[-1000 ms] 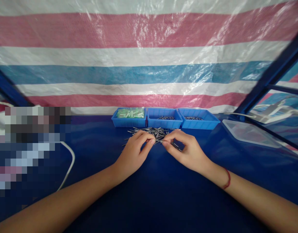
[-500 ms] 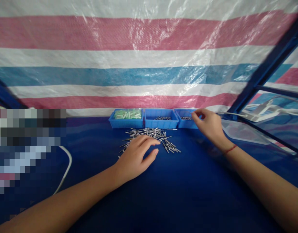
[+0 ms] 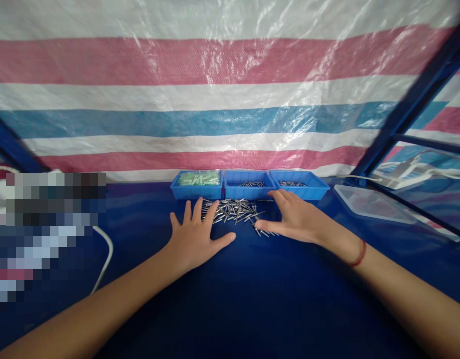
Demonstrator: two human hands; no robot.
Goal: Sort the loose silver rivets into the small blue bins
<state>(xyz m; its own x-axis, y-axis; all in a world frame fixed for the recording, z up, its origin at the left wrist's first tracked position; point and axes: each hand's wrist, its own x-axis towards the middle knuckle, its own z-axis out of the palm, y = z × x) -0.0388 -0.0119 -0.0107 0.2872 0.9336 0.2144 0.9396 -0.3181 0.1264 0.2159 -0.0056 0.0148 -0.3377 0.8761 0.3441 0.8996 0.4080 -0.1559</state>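
A loose heap of metal pop rivets (image 3: 233, 210) lies on the dark blue table (image 3: 230, 299). At the heap's left edge my left hand (image 3: 194, 237) is open, fingers spread, with nothing held. My right hand (image 3: 295, 217) is open at the right edge, its thumb by the outermost rivets and its fingers apart. Behind the heap three blue bins stand in a row. The left bin (image 3: 196, 192) holds green and white pieces. In the middle bin (image 3: 248, 192) and the right bin (image 3: 308, 193) lie small metal rivets.
A clear plastic lid (image 3: 375, 204) lies to the right of the bins. A power strip (image 3: 404, 177) with cables sits at the far right beside a blue frame (image 3: 409, 99). A white cable (image 3: 108, 249) crosses the left side. Striped sheeting (image 3: 215, 119) hangs behind.
My right hand has moved from the right bin down and left to the rivet heap, its fingers parting. My left hand has shifted left and its fingers have spread.
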